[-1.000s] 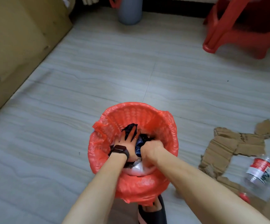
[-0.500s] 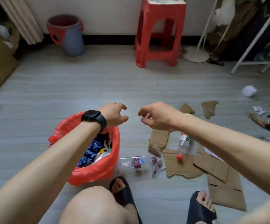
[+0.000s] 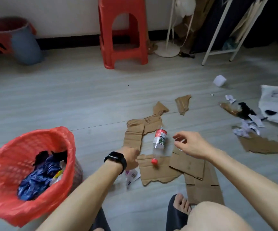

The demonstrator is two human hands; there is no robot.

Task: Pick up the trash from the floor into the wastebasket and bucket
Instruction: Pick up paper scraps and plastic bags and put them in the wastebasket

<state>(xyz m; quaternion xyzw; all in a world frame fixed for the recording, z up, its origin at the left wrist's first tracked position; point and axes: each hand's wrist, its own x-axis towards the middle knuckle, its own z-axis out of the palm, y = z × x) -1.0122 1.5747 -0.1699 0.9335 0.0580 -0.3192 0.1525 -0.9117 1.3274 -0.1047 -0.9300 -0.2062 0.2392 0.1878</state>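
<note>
Right hand (image 3: 191,144) loose-fingered above cardboard (image 3: 158,174); left hand (image 3: 132,158) grip unclear; bottle (image 3: 159,139) between; red stool (image 3: 123,52) beyond.

Left hand (image 3: 131,158) low beside cardboard (image 3: 161,174); right hand (image 3: 190,145) loose-fingered, empty, near clear bottle (image 3: 159,141). Red-lined wastebasket (image 3: 10,150) at left, part-filled.

Dim, even indoor light; soft shadows on the floor (image 3: 85,100). Motion blur throughout, edges smeared. Wide-angle bending at frame edges. Top-right corner dark.
</note>
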